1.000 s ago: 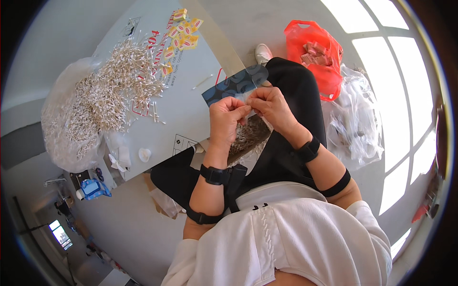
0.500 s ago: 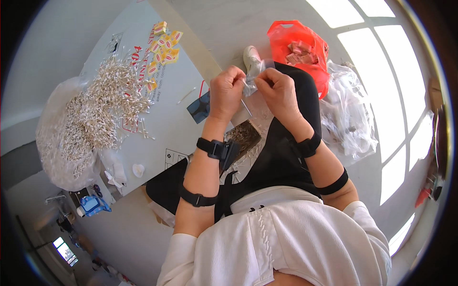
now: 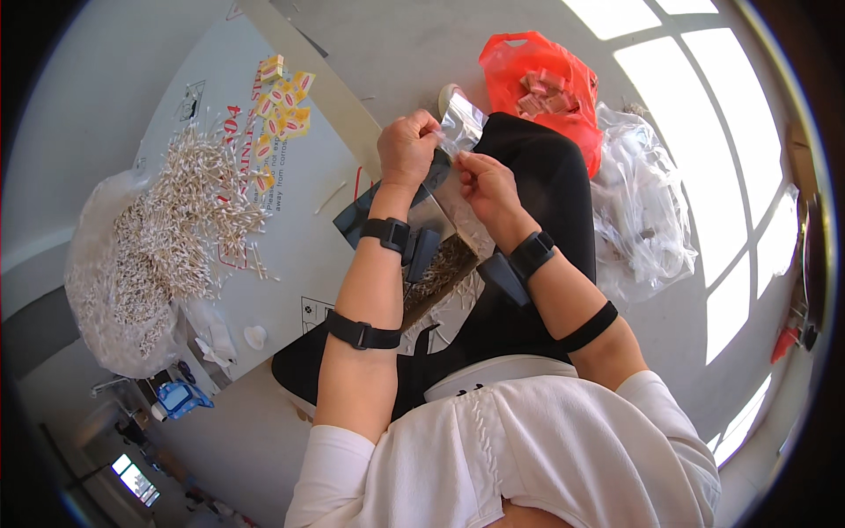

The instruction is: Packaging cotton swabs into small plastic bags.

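Between my two hands, over my right thigh, is a small transparent plastic bag (image 3: 464, 121). My left hand (image 3: 408, 145) pinches its left edge with thumb and fingertips. My right hand (image 3: 489, 187) has thumb and forefinger closed at the bag's lower edge, the other fingers curled. Whether anything is inside the bag is too small to tell. Below my hands a box (image 3: 444, 273) of cotton swabs stands by my lap. On the table to the left lies a big heap of cotton swabs (image 3: 189, 211), part of it in a large transparent bag (image 3: 92, 264).
Small yellow packets (image 3: 286, 101) lie on the table's (image 3: 326, 114) far part. A lone swab (image 3: 330, 198) and a dark blue sheet (image 3: 354, 227) are near its right edge. On the floor at right stand a red bag (image 3: 576, 84) with pinkish packs and crumpled transparent plastic (image 3: 642, 211).
The small bag now shows more fully, spread up and away from my fingers. My right hand has dropped lower and left; the swab seen beneath my hands is no longer visible there.
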The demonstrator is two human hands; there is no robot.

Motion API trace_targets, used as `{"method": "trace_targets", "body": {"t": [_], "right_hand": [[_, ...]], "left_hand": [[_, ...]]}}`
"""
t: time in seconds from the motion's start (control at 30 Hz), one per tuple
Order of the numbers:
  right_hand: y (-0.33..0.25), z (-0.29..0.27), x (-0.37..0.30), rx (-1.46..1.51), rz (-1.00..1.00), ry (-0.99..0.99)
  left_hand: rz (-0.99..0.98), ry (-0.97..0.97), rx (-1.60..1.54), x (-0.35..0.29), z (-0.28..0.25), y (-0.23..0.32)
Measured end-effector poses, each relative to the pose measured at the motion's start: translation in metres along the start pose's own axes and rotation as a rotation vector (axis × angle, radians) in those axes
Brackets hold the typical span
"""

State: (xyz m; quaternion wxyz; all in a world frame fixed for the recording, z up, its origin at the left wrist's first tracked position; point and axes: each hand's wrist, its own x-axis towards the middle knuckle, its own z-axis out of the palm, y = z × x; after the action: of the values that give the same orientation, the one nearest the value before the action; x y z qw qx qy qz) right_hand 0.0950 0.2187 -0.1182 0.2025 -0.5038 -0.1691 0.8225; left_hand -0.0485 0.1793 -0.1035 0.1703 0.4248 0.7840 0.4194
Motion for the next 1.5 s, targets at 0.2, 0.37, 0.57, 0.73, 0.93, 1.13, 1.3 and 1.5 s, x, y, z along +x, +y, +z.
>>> {"method": "trace_targets", "body": {"t": [0.2, 0.37, 0.57, 0.73, 0.93, 1.13, 1.3, 1.5], "right_hand": [[0.009, 0.001, -0.012, -0.037, -0.021, -0.006], [0.017, 0.004, -0.028, -0.113, -0.144, -0.058], [0.038, 0.015, -0.043, -0.233, -0.331, -0.068], [0.047, 0.017, -0.04, -0.433, -0.46, -0.031], [0.051, 0.006, -0.02, -0.361, -0.501, -0.018], [0.067, 0.015, -0.022, -0.736, -0.708, 0.033], [0.069, 0.015, -0.016, -1.012, -0.819, 0.121], [0.053, 0.001, -0.054, -0.779, -0.705, 0.021]], "left_hand": [[0.104, -0.041, 0.137, -0.004, -0.016, 0.0], [0.246, -0.06, 0.057, -0.009, -0.038, 0.001], [-0.073, -0.254, -0.172, -0.02, -0.067, -0.002], [-0.015, -0.207, -0.018, -0.028, -0.069, -0.008], [0.177, -0.103, 0.293, -0.029, -0.059, -0.004], [0.074, -0.05, 0.492, -0.043, -0.07, -0.011], [0.124, 0.077, 0.526, -0.05, -0.07, -0.006], [-0.037, 0.491, 0.237, -0.12, -0.123, -0.035]]}}
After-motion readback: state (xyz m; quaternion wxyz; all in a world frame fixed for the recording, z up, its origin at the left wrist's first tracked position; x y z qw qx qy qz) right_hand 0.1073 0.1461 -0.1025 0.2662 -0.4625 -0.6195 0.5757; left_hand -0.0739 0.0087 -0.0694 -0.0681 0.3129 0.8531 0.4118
